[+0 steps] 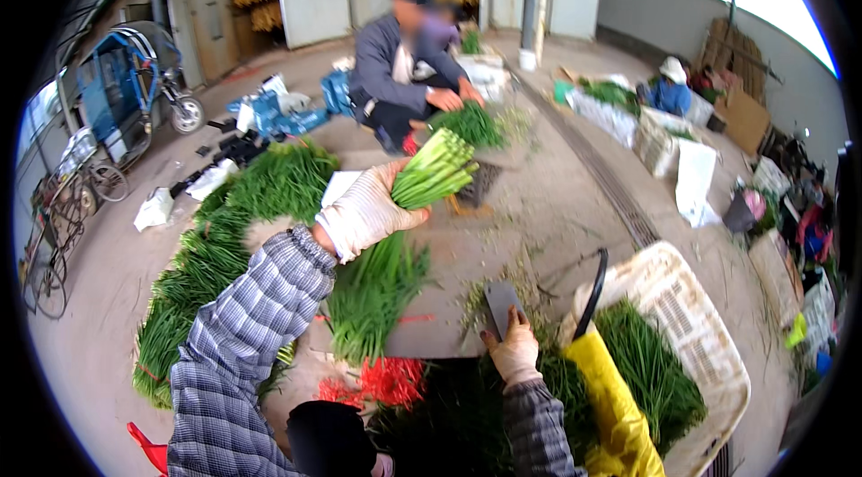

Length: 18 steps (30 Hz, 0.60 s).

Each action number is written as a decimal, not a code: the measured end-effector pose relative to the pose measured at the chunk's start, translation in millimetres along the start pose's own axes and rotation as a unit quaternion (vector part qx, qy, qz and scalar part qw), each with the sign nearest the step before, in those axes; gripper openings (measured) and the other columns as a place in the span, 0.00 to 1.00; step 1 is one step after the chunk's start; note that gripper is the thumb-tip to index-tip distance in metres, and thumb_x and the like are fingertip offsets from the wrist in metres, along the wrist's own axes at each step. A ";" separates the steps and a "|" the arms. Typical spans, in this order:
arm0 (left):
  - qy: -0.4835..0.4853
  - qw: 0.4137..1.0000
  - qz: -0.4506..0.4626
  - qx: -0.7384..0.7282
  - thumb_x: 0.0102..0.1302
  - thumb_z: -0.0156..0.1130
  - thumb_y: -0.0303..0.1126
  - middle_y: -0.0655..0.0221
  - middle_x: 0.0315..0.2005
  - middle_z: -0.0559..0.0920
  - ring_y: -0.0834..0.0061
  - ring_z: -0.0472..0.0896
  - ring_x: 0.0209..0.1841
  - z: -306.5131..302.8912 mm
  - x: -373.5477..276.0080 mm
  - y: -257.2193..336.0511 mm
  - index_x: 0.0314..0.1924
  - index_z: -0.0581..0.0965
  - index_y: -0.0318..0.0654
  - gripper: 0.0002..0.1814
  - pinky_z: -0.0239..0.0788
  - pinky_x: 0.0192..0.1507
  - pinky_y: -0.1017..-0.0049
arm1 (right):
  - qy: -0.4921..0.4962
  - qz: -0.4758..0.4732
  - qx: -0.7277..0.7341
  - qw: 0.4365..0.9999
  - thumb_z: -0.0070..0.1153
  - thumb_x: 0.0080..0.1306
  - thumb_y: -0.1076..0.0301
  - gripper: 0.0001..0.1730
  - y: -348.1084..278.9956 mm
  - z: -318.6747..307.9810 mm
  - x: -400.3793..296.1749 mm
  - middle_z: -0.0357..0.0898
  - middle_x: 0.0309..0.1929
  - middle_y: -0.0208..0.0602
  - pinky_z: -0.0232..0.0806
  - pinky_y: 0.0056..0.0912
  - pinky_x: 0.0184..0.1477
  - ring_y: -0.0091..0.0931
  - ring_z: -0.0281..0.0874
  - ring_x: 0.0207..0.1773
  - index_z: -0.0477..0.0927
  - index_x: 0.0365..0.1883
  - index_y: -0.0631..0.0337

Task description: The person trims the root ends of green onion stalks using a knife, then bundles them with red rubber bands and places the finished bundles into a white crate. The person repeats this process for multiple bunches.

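Note:
My left hand point(360, 208), in a whitish glove with bare fingertips, grips a bundle of garlic chives point(436, 171). Its pale cut ends tilt up and to the right. Long green leaves point(377, 298) spread below that hand over a flat board point(441, 335); where they join the bundle is hidden. In my gloved right hand point(516, 352) is a knife with a broad grey blade point(503, 304), its handle mostly covered by the fingers. The blade is above pale trimmings point(475, 305), apart from the bundle. Red ties point(392, 383) lie at the board's near edge.
Chive bundles point(202, 275) curve along my left. At my right stands a white plastic crate point(700, 335) with loose chives, beside a yellow-wrapped thing point(609, 396) with a black curved end. A crouching person point(394, 63) handles chives ahead. A floor drain grate point(606, 187) runs to the right.

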<state>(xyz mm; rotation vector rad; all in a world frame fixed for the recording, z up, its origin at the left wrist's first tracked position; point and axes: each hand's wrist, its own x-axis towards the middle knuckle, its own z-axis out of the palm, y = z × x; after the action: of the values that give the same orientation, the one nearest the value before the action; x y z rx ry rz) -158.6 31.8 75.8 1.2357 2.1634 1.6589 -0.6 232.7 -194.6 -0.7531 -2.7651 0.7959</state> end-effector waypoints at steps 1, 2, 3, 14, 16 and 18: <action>0.003 0.994 0.009 -0.108 0.54 0.69 0.21 0.76 0.35 0.82 0.84 0.79 0.39 -6.3 -7.4 12.7 0.54 0.76 0.37 0.25 0.71 0.46 0.80 | 0.036 -0.104 0.109 0.988 0.71 0.49 0.51 0.59 -24.5 -26.2 0.9 0.61 0.66 0.52 0.62 0.42 0.63 0.44 0.65 0.65 0.50 0.71 0.66; 0.002 0.991 -0.016 -0.132 0.54 0.69 0.20 0.74 0.36 0.82 0.84 0.79 0.39 -12.7 -17.9 30.5 0.55 0.76 0.40 0.26 0.70 0.47 0.79 | 0.068 -0.206 0.217 0.952 0.73 0.46 0.52 0.63 -51.8 -56.7 1.6 0.61 0.65 0.52 0.60 0.40 0.64 0.43 0.63 0.66 0.48 0.71 0.67; 0.020 0.986 -0.027 -0.162 0.55 0.68 0.19 0.74 0.36 0.83 0.82 0.79 0.39 -13.2 -31.0 41.1 0.55 0.75 0.40 0.26 0.70 0.46 0.79 | 0.078 -0.286 0.259 0.919 0.75 0.43 0.53 0.65 -88.1 -86.8 -6.6 0.61 0.65 0.53 0.58 0.39 0.66 0.42 0.61 0.67 0.48 0.71 0.68; 0.063 0.898 -0.164 -0.404 0.57 0.67 0.23 0.66 0.60 0.71 0.72 0.66 0.64 15.6 -155.6 -18.5 0.68 0.62 0.41 0.39 0.54 0.67 0.71 | -0.043 -0.300 0.234 0.924 0.69 0.50 0.65 0.33 -180.3 -62.3 -31.2 0.81 0.45 0.45 0.71 0.31 0.50 0.33 0.80 0.49 0.74 0.54 0.63; 0.009 0.970 -0.147 -0.193 0.58 0.67 0.27 0.63 0.64 0.67 0.71 0.63 0.67 -24.8 -179.3 -89.5 0.69 0.59 0.41 0.40 0.53 0.68 0.71 | -0.038 -0.275 0.119 0.953 0.68 0.50 0.63 0.29 -157.2 -57.6 2.8 0.82 0.39 0.44 0.71 0.34 0.50 0.35 0.81 0.47 0.77 0.51 0.60; 0.100 0.947 -0.226 -0.206 0.61 0.62 0.27 0.61 0.55 0.77 0.71 0.72 0.60 -66.1 -216.0 -135.9 0.62 0.71 0.38 0.27 0.63 0.62 0.73 | 0.017 -0.356 -0.076 0.931 0.66 0.50 0.67 0.23 -134.7 -55.4 46.0 0.83 0.33 0.43 0.69 0.38 0.55 0.36 0.81 0.43 0.79 0.46 0.57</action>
<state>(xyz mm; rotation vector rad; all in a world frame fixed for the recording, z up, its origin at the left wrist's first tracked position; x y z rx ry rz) -124.9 -169.5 -91.0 0.4340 1.8617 1.9378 -81.1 182.9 -74.7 0.2387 -2.7602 0.4083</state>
